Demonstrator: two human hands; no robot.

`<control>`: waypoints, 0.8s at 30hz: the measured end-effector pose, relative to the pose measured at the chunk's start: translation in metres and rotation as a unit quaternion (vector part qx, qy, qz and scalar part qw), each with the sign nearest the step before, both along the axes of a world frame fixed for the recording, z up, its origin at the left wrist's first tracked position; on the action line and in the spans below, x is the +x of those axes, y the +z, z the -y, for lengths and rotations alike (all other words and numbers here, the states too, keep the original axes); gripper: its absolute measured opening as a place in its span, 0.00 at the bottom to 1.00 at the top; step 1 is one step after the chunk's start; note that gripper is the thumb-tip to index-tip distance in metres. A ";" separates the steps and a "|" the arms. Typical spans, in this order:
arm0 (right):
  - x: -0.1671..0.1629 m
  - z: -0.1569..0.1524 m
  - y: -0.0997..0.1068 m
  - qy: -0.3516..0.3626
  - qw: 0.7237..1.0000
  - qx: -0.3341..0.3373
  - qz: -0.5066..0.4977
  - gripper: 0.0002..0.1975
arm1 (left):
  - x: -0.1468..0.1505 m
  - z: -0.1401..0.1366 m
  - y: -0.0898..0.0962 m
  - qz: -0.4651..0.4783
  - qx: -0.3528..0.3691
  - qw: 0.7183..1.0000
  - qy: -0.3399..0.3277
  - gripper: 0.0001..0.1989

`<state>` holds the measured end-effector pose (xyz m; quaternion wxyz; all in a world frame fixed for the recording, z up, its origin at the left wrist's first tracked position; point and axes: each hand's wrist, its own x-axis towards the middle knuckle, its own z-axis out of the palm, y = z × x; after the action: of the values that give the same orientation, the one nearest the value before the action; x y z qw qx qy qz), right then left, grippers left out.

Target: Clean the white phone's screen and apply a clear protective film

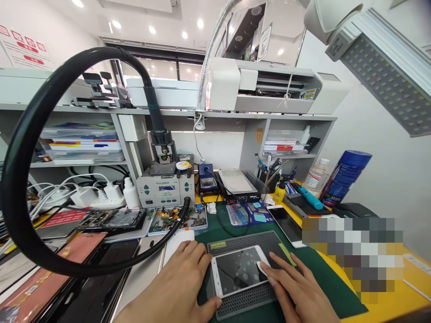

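A white-framed smartphone (240, 271) with a dark, reflective screen lies flat on a grey perforated mat (242, 309). At its left end, my left hand (178, 280) holds the phone by the edges, thumb at the near corner and fingers at the far corner. My right hand (296, 287) is over the phone's right end. Its fingers press a small white piece (260, 268) onto the glass there; what that piece is made of I cannot make out. Under the mat is a dark green work surface (336, 291).
A thick black hose (20, 179) loops across the left, from a rework station (164, 190). Stacked phones and panels (97, 269) lie at left, behind them a tray of small parts (178, 218). Another white phone (286, 226) and a blue can (346, 177) are at right.
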<state>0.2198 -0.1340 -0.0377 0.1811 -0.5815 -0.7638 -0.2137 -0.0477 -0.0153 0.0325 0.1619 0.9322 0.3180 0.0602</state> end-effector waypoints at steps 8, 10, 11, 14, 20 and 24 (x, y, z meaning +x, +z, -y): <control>-0.005 0.001 -0.005 0.023 0.999 0.026 -0.025 0.18 | -0.001 -0.001 -0.004 0.000 0.017 1.000 -0.008 0.21; -0.008 0.000 -0.006 0.031 0.999 0.021 -0.016 0.19 | -0.001 -0.001 -0.005 0.003 0.019 1.000 -0.008 0.21; -0.011 -0.001 -0.006 0.034 0.999 0.018 -0.014 0.20 | -0.001 -0.001 -0.006 0.006 0.019 1.000 -0.008 0.21; -0.022 -0.005 -0.006 0.045 0.999 0.008 -0.020 0.19 | -0.001 -0.001 -0.006 0.011 0.021 1.000 -0.007 0.20; -0.049 -0.021 -0.003 0.102 0.993 -0.013 -0.053 0.17 | -0.002 -0.001 -0.007 0.005 0.025 1.000 -0.014 0.19; -0.069 -0.031 -0.005 0.132 0.987 0.002 -0.091 0.16 | -0.002 -0.002 -0.008 0.003 0.025 1.000 -0.017 0.19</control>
<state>0.1513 -0.1026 -0.0425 0.2776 -0.4924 -0.8137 -0.1358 -0.0496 -0.0137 0.0246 0.1405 0.9410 0.3001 0.0683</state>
